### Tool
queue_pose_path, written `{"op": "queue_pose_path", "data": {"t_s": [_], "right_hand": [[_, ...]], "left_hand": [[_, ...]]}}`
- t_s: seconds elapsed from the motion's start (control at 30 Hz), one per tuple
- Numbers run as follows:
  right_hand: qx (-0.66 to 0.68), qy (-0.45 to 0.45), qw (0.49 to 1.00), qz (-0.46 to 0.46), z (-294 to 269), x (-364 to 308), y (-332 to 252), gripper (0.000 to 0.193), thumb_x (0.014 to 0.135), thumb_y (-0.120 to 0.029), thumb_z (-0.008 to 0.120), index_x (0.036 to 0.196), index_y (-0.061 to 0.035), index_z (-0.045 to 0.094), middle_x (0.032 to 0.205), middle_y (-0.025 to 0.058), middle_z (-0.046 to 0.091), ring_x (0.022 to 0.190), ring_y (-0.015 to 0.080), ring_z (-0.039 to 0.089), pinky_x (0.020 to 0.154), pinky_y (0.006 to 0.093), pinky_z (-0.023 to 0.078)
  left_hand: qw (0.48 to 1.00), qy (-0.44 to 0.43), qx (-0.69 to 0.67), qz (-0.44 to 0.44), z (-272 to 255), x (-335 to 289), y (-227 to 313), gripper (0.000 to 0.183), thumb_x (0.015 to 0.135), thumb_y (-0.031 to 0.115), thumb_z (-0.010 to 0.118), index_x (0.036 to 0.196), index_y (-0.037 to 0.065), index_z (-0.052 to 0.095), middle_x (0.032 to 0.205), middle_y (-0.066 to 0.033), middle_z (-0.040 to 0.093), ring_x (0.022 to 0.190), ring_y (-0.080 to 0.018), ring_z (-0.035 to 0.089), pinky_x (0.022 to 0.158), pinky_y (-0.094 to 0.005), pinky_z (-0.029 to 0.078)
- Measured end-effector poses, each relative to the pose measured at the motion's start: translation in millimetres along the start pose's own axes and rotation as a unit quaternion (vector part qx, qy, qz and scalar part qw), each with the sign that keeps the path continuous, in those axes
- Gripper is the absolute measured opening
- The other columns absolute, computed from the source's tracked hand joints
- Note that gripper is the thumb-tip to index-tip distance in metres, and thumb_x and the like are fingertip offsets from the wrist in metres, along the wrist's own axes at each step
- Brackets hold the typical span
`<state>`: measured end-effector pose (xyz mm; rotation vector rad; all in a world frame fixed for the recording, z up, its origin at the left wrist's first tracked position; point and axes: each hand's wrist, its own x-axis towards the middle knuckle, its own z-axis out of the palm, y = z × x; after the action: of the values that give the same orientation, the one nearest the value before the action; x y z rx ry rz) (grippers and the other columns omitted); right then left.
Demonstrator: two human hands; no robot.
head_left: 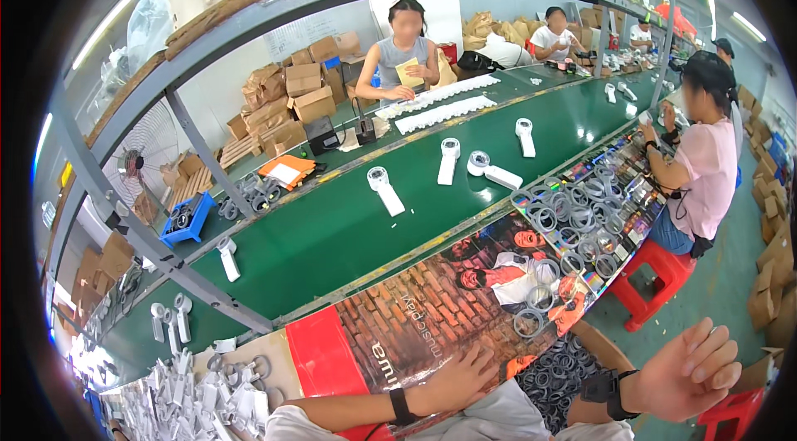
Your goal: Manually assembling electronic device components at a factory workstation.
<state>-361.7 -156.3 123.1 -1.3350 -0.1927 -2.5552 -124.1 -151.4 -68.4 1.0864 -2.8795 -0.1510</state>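
My left hand [455, 379] lies on the near edge of the printed sheet [390, 316] covering the worktop, fingers stretched out, holding nothing visible. My right hand [685, 370] is raised off the table at the lower right, fingers loosely curled in, with nothing seen in it. Below it, beside my lap, a carton [602, 345] holds many dark grey rings [556, 383]. Several grey rings [540, 298] lie on the sheet ahead of my hands, and a larger pile of rings [573, 208] sits farther right. White plastic parts [191, 399] are heaped left of my left arm.
A green conveyor belt [332, 233] crosses ahead, carrying several white handheld devices [384, 192]. Metal shelf posts [203, 146] rise at left. Across the belt a person [405, 59] handles a yellow paper; another person [697, 150] sits at right near a red stool [656, 283].
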Motion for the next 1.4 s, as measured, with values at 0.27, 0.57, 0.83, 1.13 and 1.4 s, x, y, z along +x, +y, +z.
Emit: {"op": "queue_pose_path", "data": {"t_s": [0.27, 0.57, 0.83, 1.13, 1.4], "right_hand": [[-0.033, -0.017, 0.999, 0.024, -11, 1, 7, 0.024, 0.091, -0.019, 0.049, 0.072, -0.0110, 0.039, 0.065, -0.0001, 0.033, 0.061, 0.0113, 0.031, 0.061, 0.0289, 0.025], [-0.047, -0.055, 0.996, 0.053, -5, -10, 20, 0.026, 0.095, -0.023, 0.045, 0.073, -0.0111, 0.038, 0.065, 0.0005, 0.034, 0.060, 0.0113, 0.030, 0.059, 0.0290, 0.025], [-0.041, -0.119, 0.989, 0.081, 22, -26, 42, 0.028, 0.096, -0.027, 0.044, 0.074, -0.0102, 0.039, 0.064, 0.0025, 0.039, 0.060, 0.0122, 0.034, 0.059, 0.0282, 0.026], [-0.041, -0.182, 0.979, 0.080, 87, -52, 62, 0.030, 0.095, -0.031, 0.049, 0.073, -0.0113, 0.041, 0.061, 0.0021, 0.048, 0.052, 0.0115, 0.043, 0.051, 0.0259, 0.031], [-0.049, -0.229, 0.970, 0.062, 123, -65, 77, 0.032, 0.094, -0.031, 0.050, 0.071, -0.0102, 0.043, 0.058, 0.0016, 0.049, 0.050, 0.0115, 0.042, 0.046, 0.0254, 0.032]], "left_hand": [[0.996, 0.010, -0.088, -0.004, -3, 5, -7, 0.052, 0.074, 0.029, 0.067, 0.117, 0.005, 0.048, 0.127, -0.0156, 0.043, 0.122, -0.0337, 0.039, 0.090, -0.0420, 0.045], [0.994, 0.020, -0.098, 0.041, 5, 1, -21, 0.046, 0.074, 0.026, 0.066, 0.110, 0.002, 0.051, 0.122, -0.0148, 0.044, 0.117, -0.0332, 0.041, 0.086, -0.0421, 0.046], [0.989, 0.034, -0.116, 0.080, 5, -8, -25, 0.052, 0.072, 0.024, 0.068, 0.116, 0.003, 0.047, 0.129, -0.0172, 0.039, 0.123, -0.0358, 0.036, 0.088, -0.0434, 0.044], [0.987, -0.006, -0.140, 0.076, 8, -8, -29, 0.061, 0.070, 0.024, 0.070, 0.122, 0.004, 0.045, 0.137, -0.0191, 0.033, 0.128, -0.0364, 0.031, 0.094, -0.0458, 0.038], [0.985, -0.035, -0.153, 0.070, 12, -1, -36, 0.058, 0.073, 0.026, 0.071, 0.121, 0.004, 0.047, 0.143, -0.0174, 0.027, 0.121, -0.0321, 0.033, 0.087, -0.0429, 0.039]]}}
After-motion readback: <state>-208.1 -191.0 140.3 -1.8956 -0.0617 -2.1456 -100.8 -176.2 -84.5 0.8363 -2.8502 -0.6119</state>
